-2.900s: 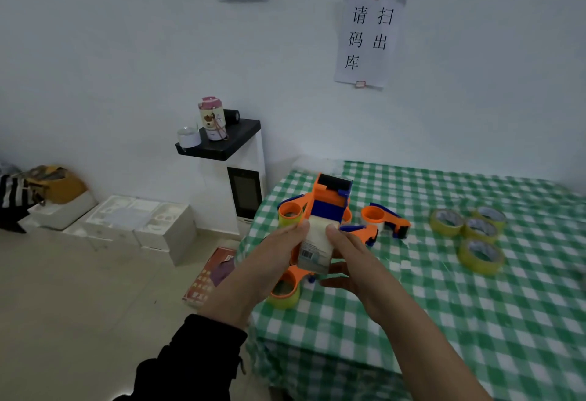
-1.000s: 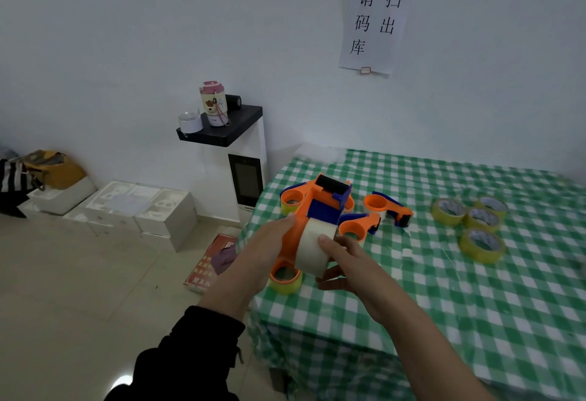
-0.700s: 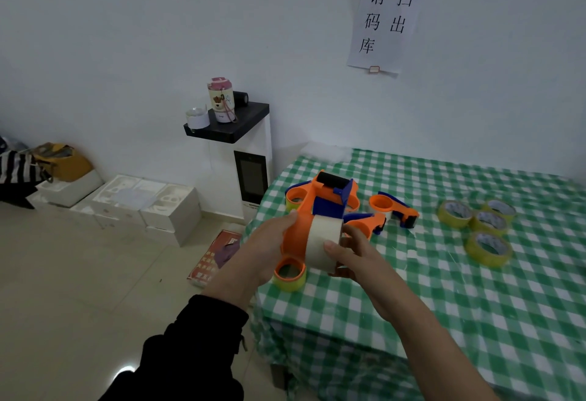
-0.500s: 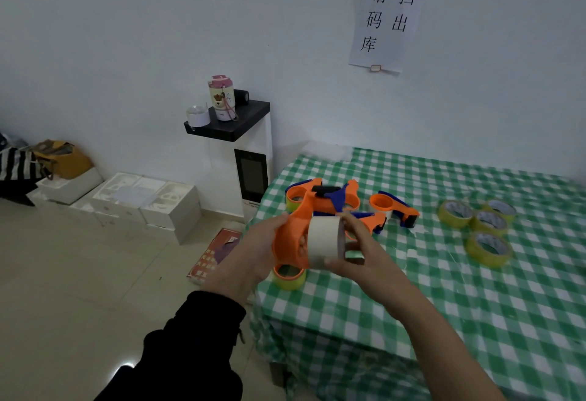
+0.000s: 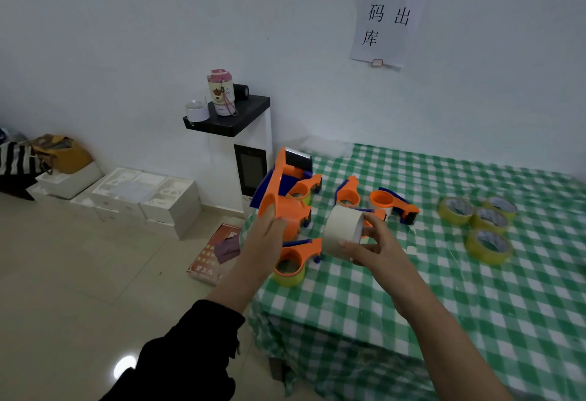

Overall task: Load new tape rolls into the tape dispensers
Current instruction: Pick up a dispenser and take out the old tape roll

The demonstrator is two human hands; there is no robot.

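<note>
My left hand [image 5: 265,235] grips an orange and blue tape dispenser [image 5: 283,194] and holds it upright above the table's left corner. A little to its right, my right hand [image 5: 371,245] holds a pale cream tape roll [image 5: 343,232] by its rim, apart from the dispenser. Several more orange dispensers lie on the green checked tablecloth [image 5: 412,289]; the nearest [image 5: 293,262] carries a yellow roll. Several yellow tape rolls [image 5: 482,226] sit at the right.
A white cabinet with a black top [image 5: 234,147] stands left of the table against the wall, with a cup and bottle on it. White boxes [image 5: 139,197] and a red booklet [image 5: 214,254] lie on the tiled floor.
The cream roll has come off the dispenser: my right hand has drawn it away to the right while my left hand lifted the dispenser up and to the left.
</note>
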